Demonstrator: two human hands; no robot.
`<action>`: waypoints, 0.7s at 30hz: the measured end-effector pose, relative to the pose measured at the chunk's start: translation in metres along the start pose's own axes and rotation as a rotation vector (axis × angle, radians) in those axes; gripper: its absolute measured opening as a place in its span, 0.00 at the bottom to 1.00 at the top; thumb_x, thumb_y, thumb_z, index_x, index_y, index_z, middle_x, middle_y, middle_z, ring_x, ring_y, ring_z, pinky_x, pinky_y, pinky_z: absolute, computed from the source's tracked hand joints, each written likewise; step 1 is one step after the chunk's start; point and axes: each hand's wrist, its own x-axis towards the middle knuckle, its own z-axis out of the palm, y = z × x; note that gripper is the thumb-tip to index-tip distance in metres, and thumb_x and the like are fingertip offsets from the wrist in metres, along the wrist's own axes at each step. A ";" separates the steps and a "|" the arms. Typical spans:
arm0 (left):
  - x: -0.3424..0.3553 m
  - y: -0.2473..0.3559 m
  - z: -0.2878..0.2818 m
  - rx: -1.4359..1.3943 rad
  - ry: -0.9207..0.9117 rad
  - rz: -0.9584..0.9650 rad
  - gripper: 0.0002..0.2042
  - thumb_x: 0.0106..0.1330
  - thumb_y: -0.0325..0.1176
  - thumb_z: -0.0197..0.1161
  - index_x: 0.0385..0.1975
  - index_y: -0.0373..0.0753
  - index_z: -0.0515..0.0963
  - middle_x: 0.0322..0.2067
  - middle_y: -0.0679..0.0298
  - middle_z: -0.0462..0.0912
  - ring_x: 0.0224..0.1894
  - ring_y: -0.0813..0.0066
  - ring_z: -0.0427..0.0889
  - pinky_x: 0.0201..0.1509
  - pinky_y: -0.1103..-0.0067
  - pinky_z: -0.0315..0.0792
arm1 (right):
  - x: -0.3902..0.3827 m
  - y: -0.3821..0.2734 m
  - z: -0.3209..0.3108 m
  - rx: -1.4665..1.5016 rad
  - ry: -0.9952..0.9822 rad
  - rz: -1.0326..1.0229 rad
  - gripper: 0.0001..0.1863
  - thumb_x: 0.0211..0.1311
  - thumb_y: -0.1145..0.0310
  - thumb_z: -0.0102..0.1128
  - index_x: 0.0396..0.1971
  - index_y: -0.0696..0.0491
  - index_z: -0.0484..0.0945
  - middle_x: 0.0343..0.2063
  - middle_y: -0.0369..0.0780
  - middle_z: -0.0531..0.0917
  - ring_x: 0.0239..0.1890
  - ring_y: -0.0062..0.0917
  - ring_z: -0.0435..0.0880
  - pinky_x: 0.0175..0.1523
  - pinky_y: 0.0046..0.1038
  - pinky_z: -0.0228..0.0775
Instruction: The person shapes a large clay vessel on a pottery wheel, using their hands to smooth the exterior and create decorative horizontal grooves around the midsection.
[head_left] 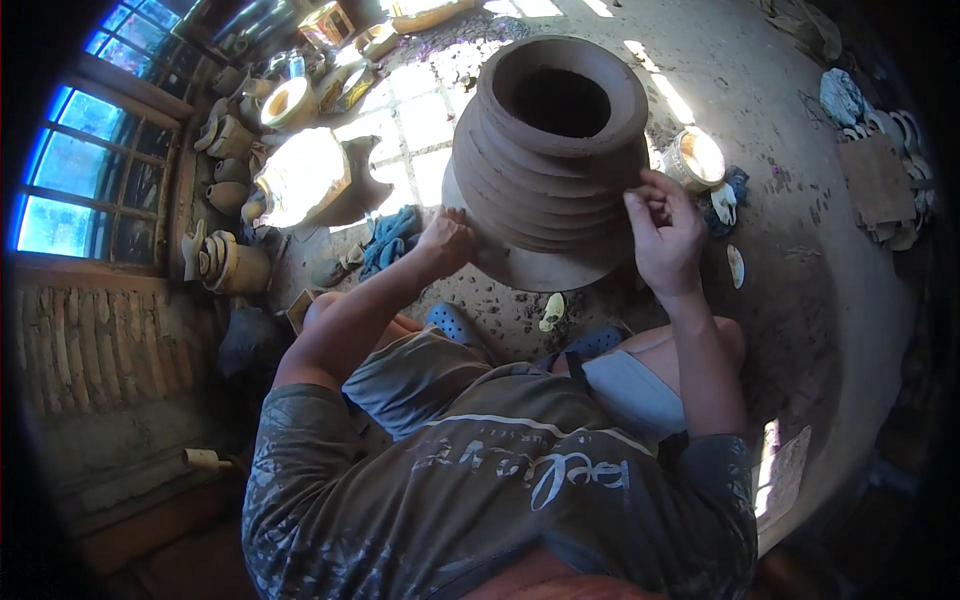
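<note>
A big brown clay pot (560, 185) with ridged, coil-like walls and a thick round rim stands upright on a flat round disc (545, 268) in front of me. Its mouth is wide and dark inside. My left hand (447, 242) is closed at the disc's left edge, its fingertips partly hidden. At the pot's right side is my right hand (668, 230), fingers curled in and thumb near the index finger, close to the lower ridges. Whether it touches the clay, or pinches something small, is hidden.
Several pots and jars line the left wall below the window (85, 170). A blue-grey cloth (390, 240) lies left of the disc, a light bucket (695, 160) stands right of the pot. Stacked boards (875, 185) are far right. Clay scraps dot the floor by my blue clogs (455, 325).
</note>
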 end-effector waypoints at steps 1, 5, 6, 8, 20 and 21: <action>-0.008 0.008 -0.002 -0.008 0.114 0.132 0.11 0.67 0.37 0.61 0.42 0.43 0.88 0.40 0.64 0.88 0.50 0.62 0.83 0.57 0.62 0.69 | -0.003 -0.005 0.003 0.030 -0.025 0.092 0.15 0.63 0.75 0.72 0.49 0.60 0.85 0.29 0.41 0.86 0.29 0.27 0.88 0.37 0.29 0.81; -0.031 0.069 -0.036 -0.174 0.141 0.115 0.11 0.63 0.33 0.64 0.43 0.43 0.87 0.40 0.60 0.90 0.47 0.58 0.88 0.57 0.62 0.79 | -0.009 -0.015 0.012 0.024 -0.098 0.218 0.26 0.64 0.77 0.67 0.61 0.69 0.77 0.23 0.38 0.84 0.24 0.17 0.82 0.32 0.23 0.75; -0.033 0.084 -0.031 -0.140 0.151 0.150 0.10 0.63 0.33 0.64 0.41 0.42 0.87 0.38 0.59 0.90 0.45 0.57 0.88 0.55 0.61 0.80 | -0.010 -0.019 0.016 0.013 -0.115 0.230 0.25 0.65 0.78 0.65 0.61 0.71 0.76 0.23 0.36 0.82 0.23 0.12 0.79 0.30 0.20 0.73; -0.033 0.115 -0.036 -0.122 0.166 0.213 0.08 0.63 0.35 0.63 0.38 0.42 0.86 0.36 0.58 0.89 0.42 0.57 0.89 0.52 0.62 0.80 | -0.012 -0.021 0.019 -0.012 -0.098 0.207 0.28 0.63 0.79 0.63 0.63 0.73 0.74 0.22 0.36 0.82 0.21 0.13 0.78 0.29 0.21 0.72; 0.053 0.224 -0.041 -0.472 0.543 0.377 0.14 0.71 0.37 0.57 0.51 0.42 0.83 0.45 0.60 0.87 0.49 0.62 0.85 0.52 0.61 0.73 | -0.029 -0.051 0.050 -0.186 -0.050 0.146 0.33 0.57 0.74 0.62 0.65 0.70 0.73 0.22 0.42 0.82 0.24 0.38 0.84 0.34 0.39 0.80; 0.057 0.227 -0.043 -0.490 0.542 0.373 0.15 0.71 0.37 0.57 0.52 0.42 0.83 0.46 0.60 0.87 0.49 0.61 0.85 0.52 0.61 0.73 | -0.031 -0.051 0.052 -0.196 -0.048 0.125 0.33 0.58 0.73 0.63 0.66 0.69 0.73 0.24 0.42 0.82 0.24 0.38 0.84 0.33 0.39 0.80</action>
